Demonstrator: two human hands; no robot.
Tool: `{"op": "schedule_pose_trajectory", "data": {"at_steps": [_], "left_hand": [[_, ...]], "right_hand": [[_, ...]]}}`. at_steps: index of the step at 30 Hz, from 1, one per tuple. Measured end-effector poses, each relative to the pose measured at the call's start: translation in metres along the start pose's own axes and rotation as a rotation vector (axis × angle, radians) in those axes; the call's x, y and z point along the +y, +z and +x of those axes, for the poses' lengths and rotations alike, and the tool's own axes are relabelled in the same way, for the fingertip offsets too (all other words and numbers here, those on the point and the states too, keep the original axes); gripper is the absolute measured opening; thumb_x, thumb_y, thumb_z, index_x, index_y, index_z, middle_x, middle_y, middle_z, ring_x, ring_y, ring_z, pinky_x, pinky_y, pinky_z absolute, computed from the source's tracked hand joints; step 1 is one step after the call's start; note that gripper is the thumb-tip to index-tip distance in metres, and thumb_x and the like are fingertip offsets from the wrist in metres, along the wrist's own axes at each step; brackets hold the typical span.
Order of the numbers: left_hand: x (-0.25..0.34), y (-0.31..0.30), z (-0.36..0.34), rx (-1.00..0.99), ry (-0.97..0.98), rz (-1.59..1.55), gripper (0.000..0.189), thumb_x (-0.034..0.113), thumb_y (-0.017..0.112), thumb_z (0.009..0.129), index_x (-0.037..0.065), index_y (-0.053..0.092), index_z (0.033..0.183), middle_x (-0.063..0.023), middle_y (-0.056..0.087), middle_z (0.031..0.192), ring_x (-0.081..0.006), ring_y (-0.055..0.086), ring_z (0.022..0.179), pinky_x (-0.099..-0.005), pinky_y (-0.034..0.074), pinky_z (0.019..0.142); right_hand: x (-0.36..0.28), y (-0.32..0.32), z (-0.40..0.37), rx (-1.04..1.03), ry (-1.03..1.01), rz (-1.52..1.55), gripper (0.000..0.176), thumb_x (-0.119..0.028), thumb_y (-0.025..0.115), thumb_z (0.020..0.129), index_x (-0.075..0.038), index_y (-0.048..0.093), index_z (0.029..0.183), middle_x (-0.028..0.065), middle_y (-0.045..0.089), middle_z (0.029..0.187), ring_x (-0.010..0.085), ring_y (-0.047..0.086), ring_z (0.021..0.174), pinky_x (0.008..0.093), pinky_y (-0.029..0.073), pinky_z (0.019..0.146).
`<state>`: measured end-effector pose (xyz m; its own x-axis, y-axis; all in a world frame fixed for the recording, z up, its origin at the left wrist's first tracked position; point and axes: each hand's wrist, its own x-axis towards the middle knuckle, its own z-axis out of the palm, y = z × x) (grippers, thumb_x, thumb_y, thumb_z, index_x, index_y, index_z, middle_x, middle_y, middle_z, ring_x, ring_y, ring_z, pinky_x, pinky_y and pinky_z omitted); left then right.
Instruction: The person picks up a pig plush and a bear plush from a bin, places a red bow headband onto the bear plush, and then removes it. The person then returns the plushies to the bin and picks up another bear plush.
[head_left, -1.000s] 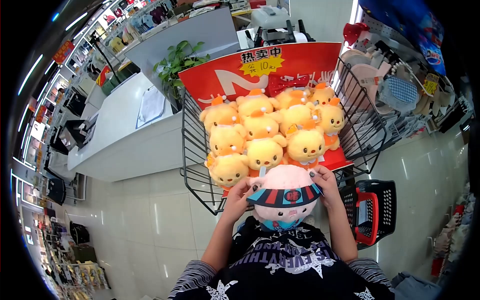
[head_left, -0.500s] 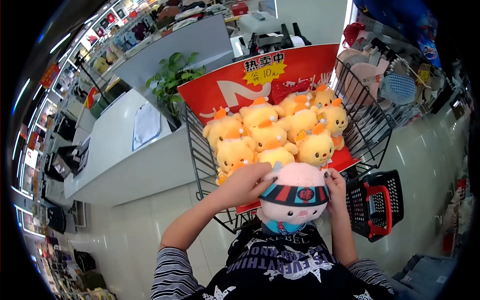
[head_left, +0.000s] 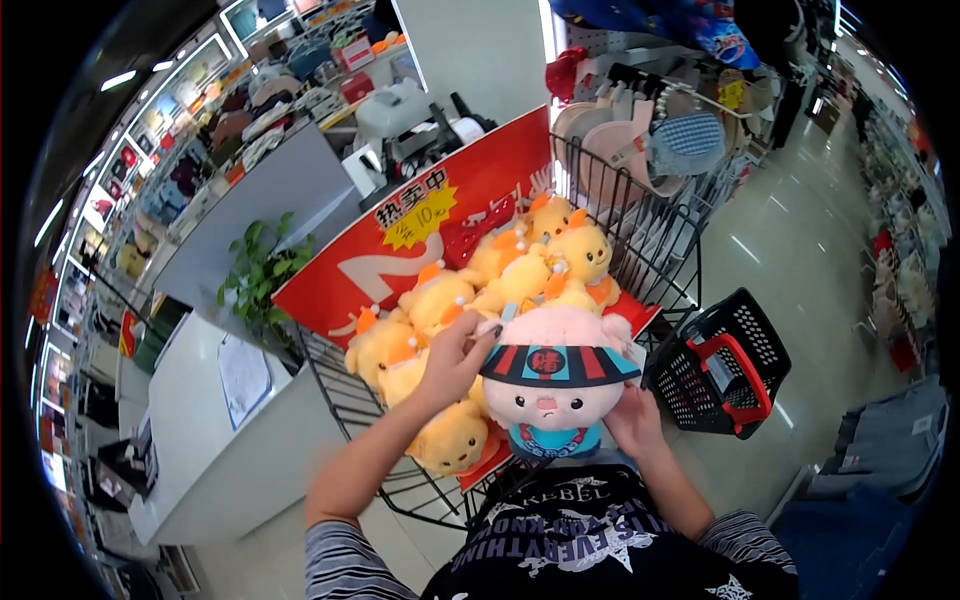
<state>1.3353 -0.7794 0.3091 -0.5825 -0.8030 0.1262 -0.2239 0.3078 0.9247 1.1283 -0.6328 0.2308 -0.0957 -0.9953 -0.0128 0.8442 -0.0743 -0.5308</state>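
A pink plush pig (head_left: 545, 395) in a blue outfit faces me, held upright at chest height. It has a sun visor (head_left: 545, 364) striped in black, red and teal, with a round emblem at the centre. The curled fingers of my left hand (head_left: 455, 358) grip it at the visor's left end, near the ear. Low on the other side, my right hand (head_left: 634, 420) holds the pig, its fingers partly hidden behind the toy. Just beyond, yellow plush toys (head_left: 435, 298) with orange hats fill a black wire bin (head_left: 625, 205).
A red sign (head_left: 350, 255) with a yellow price burst stands behind the toys. To the right is a black shopping basket (head_left: 735, 350) with a red handle. A white counter (head_left: 205, 430) with a clipboard (head_left: 243, 378) and a leafy plant (head_left: 262, 268) stands left. Folded jeans (head_left: 880, 450) lie right.
My view has turned right. The pig's face has come up to face me more directly, and its visor sits more level. My right hand has moved lower on the toy's side.
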Motion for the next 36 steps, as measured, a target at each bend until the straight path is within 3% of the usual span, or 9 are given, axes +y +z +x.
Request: {"op": "schedule_pose_trajectory", "data": {"at_steps": [5, 8, 11, 16, 20, 22, 25, 30, 36], "left_hand": [[-0.022, 0.003, 0.0, 0.045, 0.008, -0.095, 0.008, 0.009, 0.05, 0.083, 0.002, 0.047, 0.08, 0.0031, 0.043, 0.06, -0.0001, 0.038, 0.049, -0.0181, 0.03, 0.042], [-0.028, 0.0, 0.003, 0.022, -0.014, -0.043, 0.007, 0.008, 0.049, 0.083, 0.002, 0.047, 0.081, 0.0029, 0.044, 0.061, 0.0, 0.038, 0.05, -0.0177, 0.03, 0.042], [-0.027, 0.004, 0.006, -0.019, -0.072, -0.062, 0.007, 0.009, 0.049, 0.084, 0.002, 0.048, 0.082, 0.0021, 0.045, 0.066, -0.0007, 0.039, 0.053, -0.0172, 0.032, 0.046], [-0.041, 0.001, 0.01, -0.238, -0.276, -0.176, 0.009, 0.014, 0.047, 0.085, 0.005, 0.049, 0.084, 0.0056, 0.045, 0.073, -0.0008, 0.04, 0.066, -0.0165, 0.034, 0.057], [-0.032, -0.004, 0.011, -0.234, -0.419, -0.308, 0.01, 0.014, 0.048, 0.085, 0.005, 0.05, 0.084, 0.0034, 0.049, 0.075, -0.0023, 0.044, 0.067, -0.018, 0.037, 0.059], [-0.036, -0.006, 0.019, -0.146, -0.415, -0.233, 0.009, 0.013, 0.048, 0.085, 0.005, 0.05, 0.083, 0.0037, 0.049, 0.073, -0.0023, 0.044, 0.066, -0.0178, 0.036, 0.058], [-0.042, -0.008, 0.019, -0.054, -0.382, -0.209, 0.01, 0.013, 0.047, 0.086, 0.005, 0.05, 0.081, 0.0038, 0.047, 0.07, -0.0023, 0.044, 0.065, -0.0175, 0.036, 0.056], [-0.032, 0.011, 0.01, 0.137, -0.147, -0.183, 0.017, 0.017, 0.044, 0.089, 0.003, 0.041, 0.08, 0.0022, 0.044, 0.068, -0.003, 0.041, 0.064, -0.0182, 0.036, 0.056], [-0.024, 0.028, 0.003, 0.166, -0.047, -0.215, 0.016, 0.021, 0.037, 0.092, 0.006, 0.035, 0.096, -0.002, 0.039, 0.081, -0.0082, 0.038, 0.07, -0.0203, 0.036, 0.067]], "right_hand": [[0.001, 0.004, 0.002, -0.068, -0.088, -0.187, 0.07, -0.028, 0.061, 0.077, -0.006, 0.022, 0.132, 0.0057, 0.036, 0.129, 0.0175, 0.036, 0.117, 0.0309, 0.028, 0.097], [0.008, 0.01, 0.006, 0.153, 0.012, -0.161, 0.06, -0.024, 0.056, 0.082, -0.006, 0.025, 0.131, 0.0057, 0.037, 0.127, 0.0162, 0.036, 0.117, 0.0305, 0.029, 0.096], [0.009, 0.003, 0.008, 0.306, -0.005, -0.272, 0.04, -0.026, 0.051, 0.085, -0.007, 0.041, 0.119, -0.0015, 0.052, 0.098, 0.0058, 0.048, 0.083, 0.0203, 0.04, 0.071], [-0.006, -0.008, 0.021, 0.208, -0.125, -0.602, 0.024, -0.024, 0.05, 0.087, -0.004, 0.048, 0.101, -0.0012, 0.053, 0.089, 0.0036, 0.048, 0.079, 0.0181, 0.04, 0.068], [-0.018, -0.001, 0.028, 0.123, -0.085, -0.609, 0.03, -0.026, 0.046, 0.088, -0.005, 0.046, 0.11, 0.0009, 0.054, 0.091, 0.0054, 0.051, 0.075, 0.0183, 0.043, 0.066], [-0.029, 0.0, 0.037, 0.215, 0.222, -0.567, 0.024, -0.019, 0.042, 0.088, -0.007, 0.045, 0.109, 0.0019, 0.053, 0.091, 0.0088, 0.054, 0.08, 0.0214, 0.044, 0.068], [-0.023, 0.009, 0.042, 0.235, 0.268, -0.447, 0.032, -0.02, 0.045, 0.086, -0.009, 0.041, 0.115, 0.0033, 0.051, 0.103, 0.0108, 0.054, 0.084, 0.0216, 0.045, 0.066], [0.002, 0.008, 0.039, 0.2, 0.018, -0.266, 0.05, -0.017, 0.045, 0.083, -0.012, 0.027, 0.129, 0.0061, 0.039, 0.125, 0.0178, 0.038, 0.114, 0.0305, 0.032, 0.093], [-0.009, 0.045, 0.029, 0.224, -0.071, -0.155, 0.053, -0.016, 0.036, 0.082, -0.016, 0.021, 0.133, 0.0085, 0.029, 0.132, 0.0199, 0.033, 0.12, 0.0329, 0.029, 0.097]]}}
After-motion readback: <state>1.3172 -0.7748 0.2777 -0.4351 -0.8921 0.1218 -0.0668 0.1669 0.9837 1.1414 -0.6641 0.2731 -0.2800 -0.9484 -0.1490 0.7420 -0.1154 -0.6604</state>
